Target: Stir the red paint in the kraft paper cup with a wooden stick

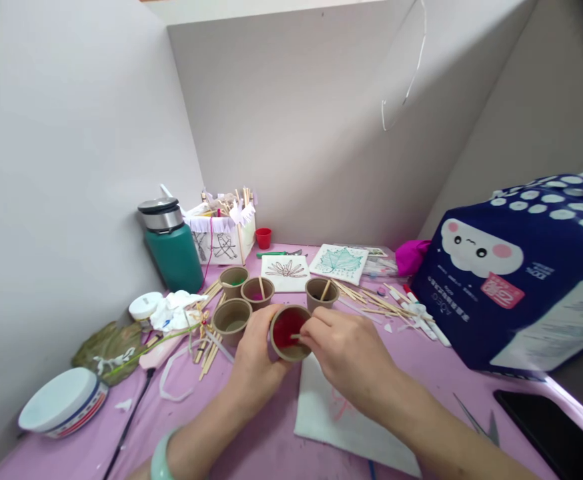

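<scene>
A brown cup [291, 310] with red liquid inside is tilted toward me, and the fingers of my left hand [255, 357] are wrapped round its left side. Between the pinched fingertips of my right hand [344, 340] is a thin wooden stick [296, 336], its end in the red liquid. Under my right forearm lies a white cloth-like sheet [316, 413] with pink lines on it, partly hidden. Close behind the held cup stand several more brown cups, one with green inside [234, 280], one with pink and a stick [258, 293], and one dark [321, 291].
At left are a green bottle [174, 257], a white bowl [61, 403] and a decorated box of sticks [224, 237]. Drawn panels [339, 262] lie at the back. To the right are loose sticks [366, 297], a large blue package [501, 280], scissors [481, 423] and a black phone [551, 433].
</scene>
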{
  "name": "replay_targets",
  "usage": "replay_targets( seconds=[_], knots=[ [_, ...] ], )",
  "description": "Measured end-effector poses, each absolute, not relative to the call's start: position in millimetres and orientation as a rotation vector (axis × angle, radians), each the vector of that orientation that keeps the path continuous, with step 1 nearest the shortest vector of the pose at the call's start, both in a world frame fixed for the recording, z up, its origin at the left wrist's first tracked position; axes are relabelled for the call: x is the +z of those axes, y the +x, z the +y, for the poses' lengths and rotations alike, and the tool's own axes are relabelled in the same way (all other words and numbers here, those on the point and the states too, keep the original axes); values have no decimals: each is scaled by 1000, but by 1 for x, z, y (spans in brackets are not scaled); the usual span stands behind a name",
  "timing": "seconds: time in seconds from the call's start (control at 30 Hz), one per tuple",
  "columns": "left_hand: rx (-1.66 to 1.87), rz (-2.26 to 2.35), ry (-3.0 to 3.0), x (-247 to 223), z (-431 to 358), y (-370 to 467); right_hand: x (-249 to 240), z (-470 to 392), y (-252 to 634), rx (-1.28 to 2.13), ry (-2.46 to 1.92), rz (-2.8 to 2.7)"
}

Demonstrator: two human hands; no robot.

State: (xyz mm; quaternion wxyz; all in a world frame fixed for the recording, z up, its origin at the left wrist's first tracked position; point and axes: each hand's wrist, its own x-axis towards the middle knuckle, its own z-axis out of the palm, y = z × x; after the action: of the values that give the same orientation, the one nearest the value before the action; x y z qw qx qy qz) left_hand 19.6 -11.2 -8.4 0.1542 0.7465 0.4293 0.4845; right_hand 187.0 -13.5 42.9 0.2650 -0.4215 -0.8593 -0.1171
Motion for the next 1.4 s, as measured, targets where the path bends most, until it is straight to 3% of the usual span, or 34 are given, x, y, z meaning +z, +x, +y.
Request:
replay_targets(
  seconds=[0.33, 0.53, 0.77, 0.97, 1.4],
  knots=[
    [1398, 1241, 2180, -10, -9, 17, 45, -15, 188, -473, -1195, -2294],
    [1404, 1217, 2210, -13, -6, 18, 37, -21, 177, -256, -1128, -2265],
    [1380, 1223, 2243, -8, -7, 17, 42, -14, 188, -392, -1270, -2283],
    [1356, 1252, 2275, -7, -6, 16, 47, -12, 188, -203, -1175, -2401],
    [1422, 1246, 2273, -6, -8, 16, 54, -15, 193, -234, -1269, -2373]
  ],
)
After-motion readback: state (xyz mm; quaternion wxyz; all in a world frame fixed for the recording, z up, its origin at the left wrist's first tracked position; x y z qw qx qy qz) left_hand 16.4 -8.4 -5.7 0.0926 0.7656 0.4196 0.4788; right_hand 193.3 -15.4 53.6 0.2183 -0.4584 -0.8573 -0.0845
